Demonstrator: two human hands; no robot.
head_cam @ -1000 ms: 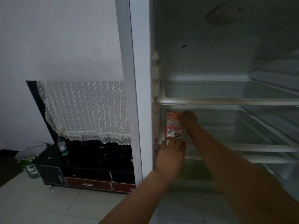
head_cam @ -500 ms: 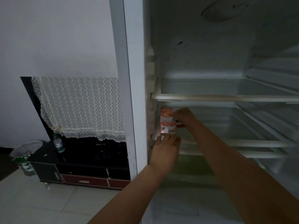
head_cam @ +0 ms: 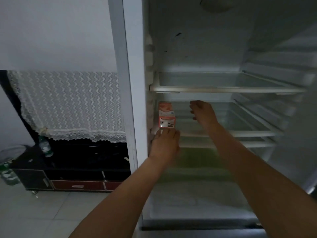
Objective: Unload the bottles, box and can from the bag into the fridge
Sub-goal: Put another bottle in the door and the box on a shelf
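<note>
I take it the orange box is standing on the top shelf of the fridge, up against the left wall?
Not quite. The head view shows the box standing on the second shelf, just under the top shelf. The rest is right: it stands upright against the fridge's left wall.

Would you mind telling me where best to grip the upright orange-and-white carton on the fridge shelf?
Probably its upper half, pinched front to back, coming from the open right side: the orange-and-white carton stands upright beside the fridge's left wall.
</note>
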